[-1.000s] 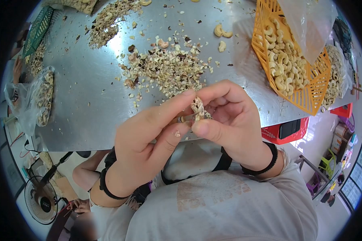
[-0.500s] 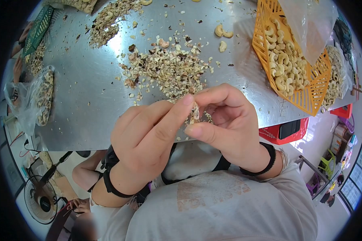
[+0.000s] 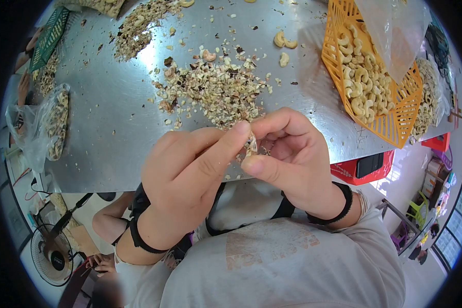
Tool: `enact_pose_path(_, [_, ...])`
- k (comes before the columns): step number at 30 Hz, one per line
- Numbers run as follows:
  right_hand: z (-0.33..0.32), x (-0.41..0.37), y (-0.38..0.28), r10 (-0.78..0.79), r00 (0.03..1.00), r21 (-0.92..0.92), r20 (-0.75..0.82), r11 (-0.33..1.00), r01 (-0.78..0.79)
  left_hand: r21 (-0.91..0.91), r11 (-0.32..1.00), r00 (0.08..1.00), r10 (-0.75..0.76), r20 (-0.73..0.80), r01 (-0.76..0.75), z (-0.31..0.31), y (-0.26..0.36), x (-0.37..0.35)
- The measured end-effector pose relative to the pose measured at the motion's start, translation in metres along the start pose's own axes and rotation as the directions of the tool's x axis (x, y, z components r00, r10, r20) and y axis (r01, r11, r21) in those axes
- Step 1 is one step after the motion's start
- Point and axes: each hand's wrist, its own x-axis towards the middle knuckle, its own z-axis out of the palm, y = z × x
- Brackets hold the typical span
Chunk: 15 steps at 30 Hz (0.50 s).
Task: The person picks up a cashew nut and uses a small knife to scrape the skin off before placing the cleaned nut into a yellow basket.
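My left hand [image 3: 190,169] and my right hand [image 3: 287,154] meet above the near edge of a steel table [image 3: 108,123]. Between their fingertips they pinch a small cashew nut [image 3: 251,142] with flaky skin on it, mostly hidden by the fingers. Both wrists wear black bands. Just beyond the hands lies a heap of peeled skins and fragments [image 3: 215,90]. An orange plastic basket [image 3: 395,123] of pale peeled cashews [image 3: 362,84] stands to the right.
A few whole cashews [image 3: 283,41] lie loose on the table. A second heap of skins [image 3: 136,31] lies far left, near a green basket [image 3: 46,38] and a plastic bag of nuts [image 3: 54,123]. A floor fan [image 3: 51,254] stands below the table edge.
My left fingers have curled further over the nut, hiding more of it. The hands have stayed in the same place.
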Motion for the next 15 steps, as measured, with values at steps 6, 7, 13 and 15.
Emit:
enact_pose_path(6, [-0.0003, -0.0006, 0.0008, 0.033, 0.999, 0.028, 0.026, 0.999, -0.034, -0.113, 0.993, 0.999, -0.031, -0.025, 0.028, 0.0004, -0.0040, 0.0013])
enact_pose_path(7, [-0.0003, -0.0006, 0.0002, 0.033, 0.999, 0.028, 0.026, 0.999, -0.034, -0.113, 0.993, 0.999, -0.031, -0.025, 0.028, 0.0002, -0.0044, 0.0017])
enact_pose_path(13, [-0.0020, 0.0000, -0.0032, 0.080, 0.996, 0.060, 0.041, 0.995, -0.082, -0.338, 0.918, 0.978, -0.184, 0.101, 0.208, -0.0065, 0.0025, 0.0056])
enact_pose_path(15, [-0.0022, 0.0001, -0.0035, 0.088, 0.995, 0.049, 0.051, 0.995, -0.090, -0.303, 0.935, 0.982, -0.156, 0.109, 0.182, -0.0076, 0.0011, 0.0048])
